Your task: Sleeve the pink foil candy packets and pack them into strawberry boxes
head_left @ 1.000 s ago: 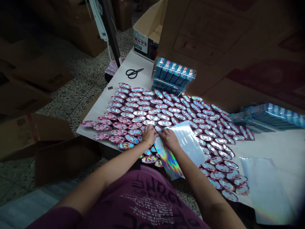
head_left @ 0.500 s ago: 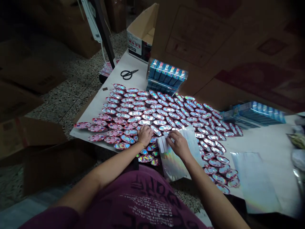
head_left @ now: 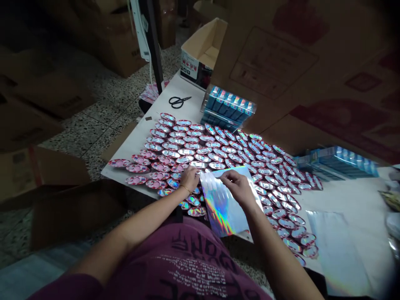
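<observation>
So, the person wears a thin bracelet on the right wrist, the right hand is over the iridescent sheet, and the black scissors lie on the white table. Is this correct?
Not entirely: the thin bracelet is on the left wrist, as the head view shows. The right hand is indeed over the iridescent sheet, and the black scissors lie on the white table.

The one view looks from the person's head, facing forward and steeply down. The shirt [head_left: 193,250] and forearms [head_left: 134,229] rise from its lower edge, very near; the left hand [head_left: 189,180] and right hand [head_left: 240,189] sit close to its middle. It takes in the surface [head_left: 359,196] aslant, floor [head_left: 90,131] to the left, and a big carton [head_left: 312,75] across the upper right.
</observation>
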### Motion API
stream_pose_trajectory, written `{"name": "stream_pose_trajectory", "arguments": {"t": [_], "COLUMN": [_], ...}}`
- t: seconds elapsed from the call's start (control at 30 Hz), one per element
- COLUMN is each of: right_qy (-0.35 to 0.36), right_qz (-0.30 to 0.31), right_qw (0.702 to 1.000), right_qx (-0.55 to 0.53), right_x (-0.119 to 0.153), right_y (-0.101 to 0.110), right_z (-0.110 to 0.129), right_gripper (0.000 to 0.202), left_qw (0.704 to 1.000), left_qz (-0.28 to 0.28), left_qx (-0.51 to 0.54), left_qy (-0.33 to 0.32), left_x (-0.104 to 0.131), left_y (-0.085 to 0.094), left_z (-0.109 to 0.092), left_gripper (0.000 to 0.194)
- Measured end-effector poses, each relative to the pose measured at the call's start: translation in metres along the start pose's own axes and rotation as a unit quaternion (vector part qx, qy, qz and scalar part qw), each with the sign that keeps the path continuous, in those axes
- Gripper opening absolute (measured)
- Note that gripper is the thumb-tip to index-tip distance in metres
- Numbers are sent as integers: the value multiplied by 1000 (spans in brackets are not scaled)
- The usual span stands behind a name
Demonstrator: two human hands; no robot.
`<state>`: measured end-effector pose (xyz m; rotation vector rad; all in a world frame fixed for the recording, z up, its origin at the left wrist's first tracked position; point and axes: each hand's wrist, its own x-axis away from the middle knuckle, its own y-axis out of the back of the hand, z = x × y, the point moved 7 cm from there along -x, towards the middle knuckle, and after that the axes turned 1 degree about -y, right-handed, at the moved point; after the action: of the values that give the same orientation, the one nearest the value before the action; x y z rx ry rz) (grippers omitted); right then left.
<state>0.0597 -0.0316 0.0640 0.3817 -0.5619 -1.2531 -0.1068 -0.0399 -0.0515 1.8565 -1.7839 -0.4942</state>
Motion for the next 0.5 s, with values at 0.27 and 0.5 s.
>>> {"name": "stream_pose_trajectory", "arguments": {"t": [0.27,0.5], "right_qy": [-135,-227], "right_qz": [4,-38], "right_qw": [959,912], "right_qx": [-247,-340], "right_x": [-19,-16], "right_y": [-61,-143], "right_z": [1,-21], "right_gripper": [24,27], "left_qw": [862,886], "left_qz": [58,-40], "left_qx": [474,415], "left_qy": [169,203], "left_x": [34,41], "left_y": [34,80], "left_z": [22,75], "left_gripper": [35,30]}}
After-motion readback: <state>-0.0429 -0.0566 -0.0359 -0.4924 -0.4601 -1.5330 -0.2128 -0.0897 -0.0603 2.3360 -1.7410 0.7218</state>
